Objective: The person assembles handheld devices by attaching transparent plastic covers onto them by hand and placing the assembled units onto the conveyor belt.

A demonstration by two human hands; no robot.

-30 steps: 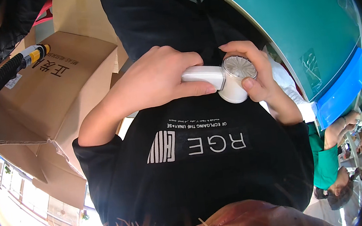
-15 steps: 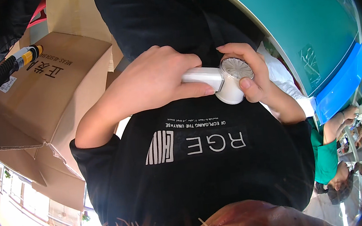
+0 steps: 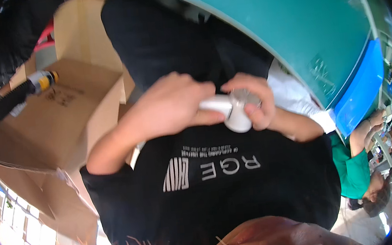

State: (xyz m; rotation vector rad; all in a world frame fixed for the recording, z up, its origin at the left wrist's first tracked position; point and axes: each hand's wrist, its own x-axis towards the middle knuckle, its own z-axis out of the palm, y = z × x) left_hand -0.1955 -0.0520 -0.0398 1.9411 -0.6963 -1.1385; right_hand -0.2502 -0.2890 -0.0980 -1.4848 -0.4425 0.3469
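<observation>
Fabric shaver (image 3: 238, 122) sits lower in view than half a second ago, now blurred; grip looks unchanged, so handling seems unadvanced. Held before black T-shirt (image 3: 223, 201), long axis roughly left–right, round head rightward. Left hand (image 3: 170, 103) wraps handle (image 3: 214, 103); right hand (image 3: 261, 97) (thumb opposing fingers) pinches head.

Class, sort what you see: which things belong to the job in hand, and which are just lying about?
Belongs to the job:
white handheld device, held in both hands
left hand, around its handle
right hand, at its round head

Apparently just lying about:
cardboard box
black-and-yellow object
blue item beside the green tabletop
white material near the right forearm
</observation>
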